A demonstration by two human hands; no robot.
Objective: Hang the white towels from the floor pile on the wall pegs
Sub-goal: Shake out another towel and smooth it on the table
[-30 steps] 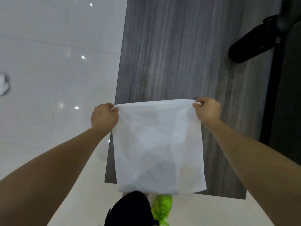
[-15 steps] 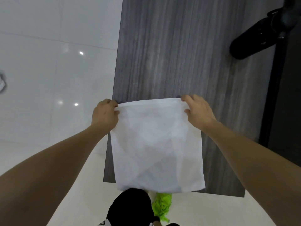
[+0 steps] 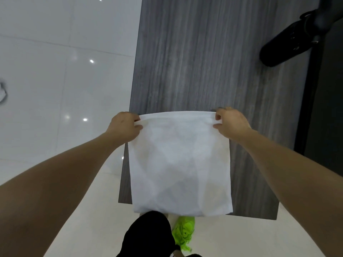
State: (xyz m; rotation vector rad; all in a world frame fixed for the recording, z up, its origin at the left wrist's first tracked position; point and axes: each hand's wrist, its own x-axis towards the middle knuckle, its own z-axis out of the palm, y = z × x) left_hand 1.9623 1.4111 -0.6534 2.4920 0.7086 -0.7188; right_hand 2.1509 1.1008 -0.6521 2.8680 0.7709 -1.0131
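- While the white towel (image 3: pixel 181 164) is being held flat against the grey wood-grain panel (image 3: pixel 204 62), its top edge is being stretched level between both hands; the cloth is hanging down from that edge as a smooth, nearly square sheet in the middle of the view.
- At 9 o'clock of the towel's top edge, the left corner is being pinched by the left hand (image 3: pixel 125 127); the thumb is being pressed onto the front of the cloth while the curled fingers are being hidden behind the folded-over hem.
- At 3 o'clock of that edge, the right corner is being gripped by the right hand (image 3: pixel 231 125); the thumb and a fingertip are being shown on the front of the fabric, with the other fingers being curled over the top.
- No peg is being shown clearly; whether the hem is being caught on one cannot be told.
- Toward 6 o'clock, the towel's lower edge is being seen just above a black-clad knee (image 3: pixel 148 232) and a bright green shoe (image 3: pixel 183 232).
- Toward 9 o'clock of the panel, the glossy white tiled wall (image 3: pixel 65 71) is being lit with small reflections; at its far left edge a crumpled white object (image 3: pixel 2 92) is being partly cut off.
- At 2 o'clock, a black device (image 3: pixel 289 41) is being seen near the panel's upper right.
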